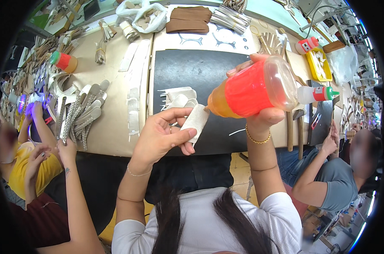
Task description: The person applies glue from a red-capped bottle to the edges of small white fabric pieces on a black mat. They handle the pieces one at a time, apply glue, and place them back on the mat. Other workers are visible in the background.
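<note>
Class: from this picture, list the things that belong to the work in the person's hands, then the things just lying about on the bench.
In use: left hand holding a white strip; right hand tipping a glue bottle onto it; black mat.

Lying about: pile of white pieces; brown stack; second bottle; yellow tray.

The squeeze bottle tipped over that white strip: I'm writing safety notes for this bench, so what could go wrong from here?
1. The squeeze bottle in the right hand points its nozzle at the white strip; an overflow could reach the left hand fingers pinching it.
2. Drips may land on the cut pieces lying on the black mat just beyond.
3. The strip is held in the air, so it may bend away.
</note>
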A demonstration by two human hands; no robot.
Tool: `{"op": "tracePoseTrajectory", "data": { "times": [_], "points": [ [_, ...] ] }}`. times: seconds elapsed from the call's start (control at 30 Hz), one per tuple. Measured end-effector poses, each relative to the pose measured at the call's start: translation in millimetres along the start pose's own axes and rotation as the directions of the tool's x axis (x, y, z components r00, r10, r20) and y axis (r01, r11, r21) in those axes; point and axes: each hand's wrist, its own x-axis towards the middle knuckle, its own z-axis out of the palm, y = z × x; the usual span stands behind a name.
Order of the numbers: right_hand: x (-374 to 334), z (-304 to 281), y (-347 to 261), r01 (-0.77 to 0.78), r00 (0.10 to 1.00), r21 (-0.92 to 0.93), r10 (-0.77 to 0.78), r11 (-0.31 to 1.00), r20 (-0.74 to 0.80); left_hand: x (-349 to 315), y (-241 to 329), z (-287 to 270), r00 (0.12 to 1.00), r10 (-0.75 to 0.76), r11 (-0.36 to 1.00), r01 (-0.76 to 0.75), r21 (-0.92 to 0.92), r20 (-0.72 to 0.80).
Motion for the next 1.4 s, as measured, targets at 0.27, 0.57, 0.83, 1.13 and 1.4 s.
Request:
{"op": "tracePoseTrajectory", "data": {
  "times": [0.27, 0.57, 0.83, 1.13, 1.4],
  "points": [
    [-2, 0, 6, 0.017, 1.0, 0.006, -0.017, 1.0, -0.012, -2, 1, 0, 1.0, -0.02, 1.0, 0.02, 0.0, 0.02],
    [1, -6, -15, -0.054, 0.999, 0.06, 0.055, 0.997, -0.003, 0, 1, -3, 0.999, -0.028, 0.999, 0.028, -0.03, 0.023],
    [-6, 11, -9, -0.032, 0.997, 0.201, 0.044, 0.979, -0.057, 0, 2, -2, 0.999, -0.038, 0.999, 0.039, -0.031, 0.028],
    [-8, 11, -10, -0.052, 0.999, 0.054, 0.051, 0.997, 0.017, -1, 3, 1, 0.998, -0.061, 0.998, 0.061, -0.016, 0.025],
    [-8, 10, -10, -0.012, 1.0, 0.03, 0.012, 0.999, -0.01, 1, 3, -2, 0.998, -0.045, 0.998, 0.047, -0.045, 0.05]
  ]
}}
